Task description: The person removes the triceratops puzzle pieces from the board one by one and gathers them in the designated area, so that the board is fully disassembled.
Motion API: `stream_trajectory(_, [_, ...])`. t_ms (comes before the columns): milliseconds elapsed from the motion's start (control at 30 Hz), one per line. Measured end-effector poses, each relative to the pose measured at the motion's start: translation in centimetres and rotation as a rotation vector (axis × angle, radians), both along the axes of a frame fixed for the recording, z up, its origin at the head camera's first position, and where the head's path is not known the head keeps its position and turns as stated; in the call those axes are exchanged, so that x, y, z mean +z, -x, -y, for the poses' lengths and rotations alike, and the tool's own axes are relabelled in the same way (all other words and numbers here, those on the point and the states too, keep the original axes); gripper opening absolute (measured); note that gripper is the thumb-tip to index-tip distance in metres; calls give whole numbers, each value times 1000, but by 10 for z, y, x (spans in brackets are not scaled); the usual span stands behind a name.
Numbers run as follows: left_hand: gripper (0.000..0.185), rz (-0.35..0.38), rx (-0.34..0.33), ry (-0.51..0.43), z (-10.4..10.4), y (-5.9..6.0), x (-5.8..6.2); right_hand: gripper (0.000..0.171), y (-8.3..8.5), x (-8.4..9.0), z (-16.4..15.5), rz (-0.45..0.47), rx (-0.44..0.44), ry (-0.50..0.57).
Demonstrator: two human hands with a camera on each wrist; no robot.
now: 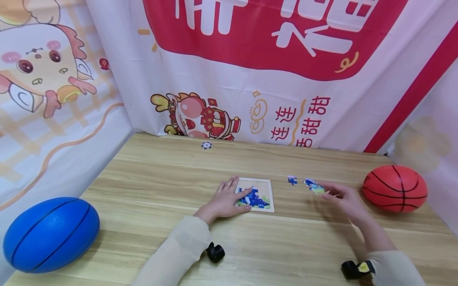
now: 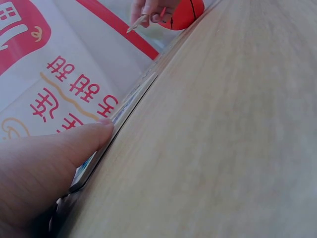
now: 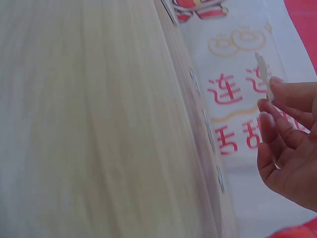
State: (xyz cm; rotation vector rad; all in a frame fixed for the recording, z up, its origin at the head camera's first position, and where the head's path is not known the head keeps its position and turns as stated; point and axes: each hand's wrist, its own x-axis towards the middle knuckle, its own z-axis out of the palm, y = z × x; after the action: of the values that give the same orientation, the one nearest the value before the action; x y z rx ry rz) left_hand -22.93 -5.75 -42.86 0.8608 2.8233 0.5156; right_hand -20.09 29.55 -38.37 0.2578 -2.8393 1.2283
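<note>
The puzzle tray (image 1: 262,186), hub of the clock in the head view, lies flat on the wood-grained surface (image 1: 143,190): thin, squarish, pale-rimmed, its bed bare beige toward twelve, with interlocked deep-blue pieces (image 1: 255,200) flecked white and green toward six. At nine, the left hand (image 1: 224,200) rests on it, grip loose, fingers spread. At three, the right hand (image 1: 345,200) has its grip pinching a blue, white and green puzzle piece (image 1: 316,187); whether that patch is one piece or several, I cannot tell. A loose blue piece (image 1: 292,180) lies between two and three. Farther out are a red ball (image 1: 395,188) at three and a blue ball (image 1: 51,234) near nine. Beyond twelve, the banner (image 1: 232,73) reads 连连 and 甜甜 in red; larger white characters are cut off above. Fingers cover the tray's nine-o'clock side, the puzzle's picture is unclear, and the right wrist view catches the held piece nearly edge-on.
</note>
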Motion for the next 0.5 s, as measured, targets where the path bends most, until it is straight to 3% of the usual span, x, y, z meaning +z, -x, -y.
stream_trajectory(167, [62, 5, 0, -4, 0, -1, 2, 45, -5, -2, -20, 22, -35, -60])
stream_trajectory(500, [61, 4, 6, 15, 0, -1, 3, 48, -7, -19, -50, 87, -79, -39])
